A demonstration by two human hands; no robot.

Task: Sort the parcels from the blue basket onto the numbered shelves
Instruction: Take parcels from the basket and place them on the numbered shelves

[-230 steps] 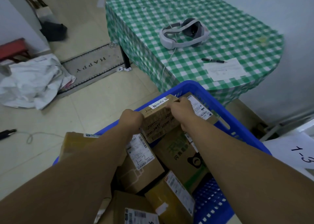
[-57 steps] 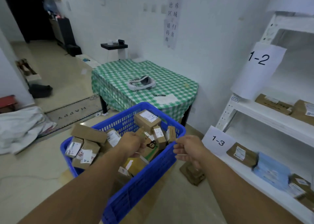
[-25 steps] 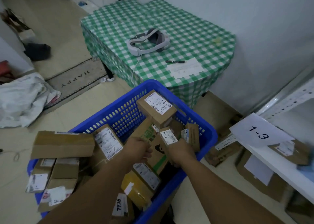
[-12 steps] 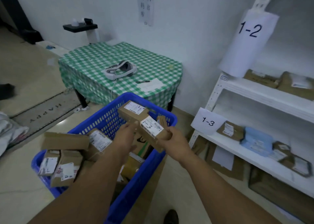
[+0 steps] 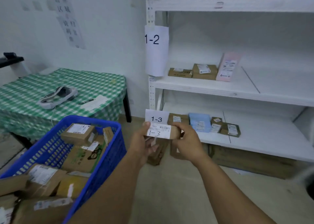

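Note:
Both hands hold a small brown parcel (image 5: 160, 131) whose white label reads 1-3 in handwriting. My left hand (image 5: 141, 144) grips its left end and my right hand (image 5: 186, 143) grips its right end. The parcel hangs in the air just in front of the paper tag 1-3 (image 5: 156, 117) on the white shelf unit. The 1-3 shelf (image 5: 265, 138) carries several parcels, one of them light blue (image 5: 199, 121). The blue basket (image 5: 112, 152) stands at the lower left, with several cardboard parcels inside.
The 1-2 tag (image 5: 155, 50) hangs on the shelf post, above the 1-2 shelf (image 5: 212, 86) with brown boxes and a pink packet (image 5: 228, 67). A green checked table (image 5: 95, 81) with a headset (image 5: 57, 97), pen and paper stands at the left. Cardboard boxes (image 5: 251, 159) lie under the lowest shelf.
Both hands have carried the 1-3 parcel out of the basket and to the right, up to the 1-3 tag. The view has swung toward the shelves.

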